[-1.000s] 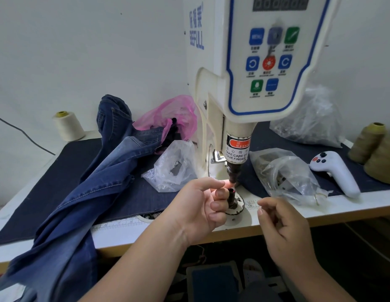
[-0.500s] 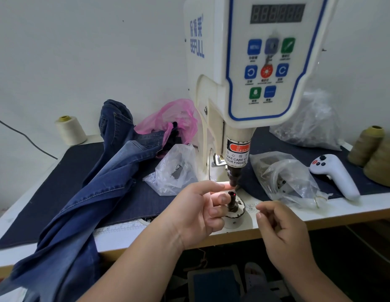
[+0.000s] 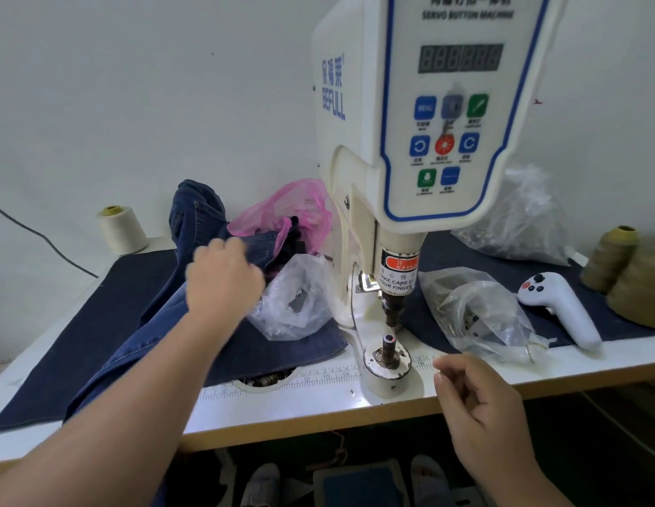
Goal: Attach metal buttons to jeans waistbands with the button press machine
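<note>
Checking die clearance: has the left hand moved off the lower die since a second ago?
Yes. The left hand went left and back from the lower die, onto the jeans.

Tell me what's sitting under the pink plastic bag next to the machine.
The pink bag lies on the jeans, with something dark at its opening. What is deeper inside is hidden.

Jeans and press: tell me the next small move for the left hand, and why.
Probably grip the jeans and draw the waistband to the lower die. The left hand is over the denim, and whether its fingers grip it cannot be told. The die stands bare under the punch, no cloth between them. The right hand waits beside the die, fingers curled; anything pinched in them is not visible.
</note>
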A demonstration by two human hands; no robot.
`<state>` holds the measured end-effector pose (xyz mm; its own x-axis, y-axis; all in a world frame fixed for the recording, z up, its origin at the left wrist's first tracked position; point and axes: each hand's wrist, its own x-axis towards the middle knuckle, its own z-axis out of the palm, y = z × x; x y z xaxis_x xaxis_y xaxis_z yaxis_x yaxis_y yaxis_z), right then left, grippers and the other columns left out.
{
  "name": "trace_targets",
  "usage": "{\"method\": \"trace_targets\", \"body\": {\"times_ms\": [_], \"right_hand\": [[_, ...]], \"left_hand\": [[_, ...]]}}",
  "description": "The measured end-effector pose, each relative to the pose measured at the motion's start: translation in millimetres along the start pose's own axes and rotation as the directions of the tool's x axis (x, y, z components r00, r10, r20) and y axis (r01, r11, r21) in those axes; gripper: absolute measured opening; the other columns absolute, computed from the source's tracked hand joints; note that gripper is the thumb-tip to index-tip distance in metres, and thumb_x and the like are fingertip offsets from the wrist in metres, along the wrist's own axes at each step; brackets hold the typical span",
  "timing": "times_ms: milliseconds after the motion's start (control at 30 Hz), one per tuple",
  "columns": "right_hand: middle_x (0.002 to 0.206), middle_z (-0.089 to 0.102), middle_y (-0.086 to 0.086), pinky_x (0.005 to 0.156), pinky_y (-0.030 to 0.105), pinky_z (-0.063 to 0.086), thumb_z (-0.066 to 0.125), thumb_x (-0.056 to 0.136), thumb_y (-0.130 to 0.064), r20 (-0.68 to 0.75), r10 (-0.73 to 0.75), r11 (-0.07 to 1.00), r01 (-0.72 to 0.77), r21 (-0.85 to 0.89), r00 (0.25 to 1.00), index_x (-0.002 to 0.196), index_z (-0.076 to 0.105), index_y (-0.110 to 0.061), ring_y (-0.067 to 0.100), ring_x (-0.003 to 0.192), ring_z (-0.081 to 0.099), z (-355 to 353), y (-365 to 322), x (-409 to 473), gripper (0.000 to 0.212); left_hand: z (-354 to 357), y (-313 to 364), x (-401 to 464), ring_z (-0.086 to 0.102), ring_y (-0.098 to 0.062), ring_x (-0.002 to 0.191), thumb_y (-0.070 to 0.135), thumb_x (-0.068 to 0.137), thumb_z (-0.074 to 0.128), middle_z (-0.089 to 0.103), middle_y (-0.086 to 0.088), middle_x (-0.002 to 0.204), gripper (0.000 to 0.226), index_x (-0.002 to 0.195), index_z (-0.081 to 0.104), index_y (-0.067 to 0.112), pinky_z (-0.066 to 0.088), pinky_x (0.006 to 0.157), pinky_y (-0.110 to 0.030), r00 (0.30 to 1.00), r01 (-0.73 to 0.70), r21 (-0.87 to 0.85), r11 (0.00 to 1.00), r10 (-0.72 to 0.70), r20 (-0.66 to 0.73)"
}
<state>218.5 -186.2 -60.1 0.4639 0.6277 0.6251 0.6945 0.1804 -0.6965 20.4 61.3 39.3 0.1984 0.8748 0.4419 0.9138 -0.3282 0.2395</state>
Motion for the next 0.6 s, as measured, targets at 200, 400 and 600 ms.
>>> {"method": "trace_targets", "body": {"times_ms": [200, 400, 600], "right_hand": [[0.084, 0.061, -0.014, 0.058, 0.004, 0.041, 0.065, 0.087, -0.009, 0.031, 0.011, 1.000, -0.010, -0.020, 0.999, 0.098, 0.059, -0.041, 0.003, 0.070, 0.059, 1, -2, -10, 0.034], [0.081, 0.061, -0.014, 0.059, 0.006, 0.043, 0.061, 0.084, -0.020, 0.073, 0.037, 0.998, -0.033, -0.052, 0.997, 0.096, 0.059, -0.045, 0.003, 0.069, 0.060, -1, -4, -20, 0.028], [0.076, 0.060, -0.013, 0.059, 0.010, 0.044, 0.063, 0.085, -0.019, 0.115, -0.004, 0.999, -0.002, 0.051, 0.993, 0.090, 0.061, -0.036, 0.006, 0.066, 0.060, 13, -28, -16, 0.018]], "left_hand": [[31, -45, 20, 0.051, -0.041, 0.122, 0.045, 0.080, 0.077, 0.053, -0.021, 0.133, 0.075, 0.129, 0.042, 0.001, 0.045, 0.092, -0.047, 0.925, 0.191, 0.175, 0.966, -0.237, 0.295], [39, -56, 5, 0.061, -0.042, 0.093, 0.009, 0.078, 0.062, 0.063, -0.021, 0.102, 0.023, 0.093, 0.044, 0.010, 0.041, 0.069, -0.039, 0.974, 0.221, -0.029, 0.975, -0.220, 0.051], [1, -84, -16, 0.053, -0.034, 0.077, 0.004, 0.077, 0.059, 0.054, -0.008, 0.082, 0.018, 0.090, 0.050, 0.011, 0.038, 0.061, -0.036, 0.860, 0.301, -0.495, 0.815, -0.456, -0.228]]}}
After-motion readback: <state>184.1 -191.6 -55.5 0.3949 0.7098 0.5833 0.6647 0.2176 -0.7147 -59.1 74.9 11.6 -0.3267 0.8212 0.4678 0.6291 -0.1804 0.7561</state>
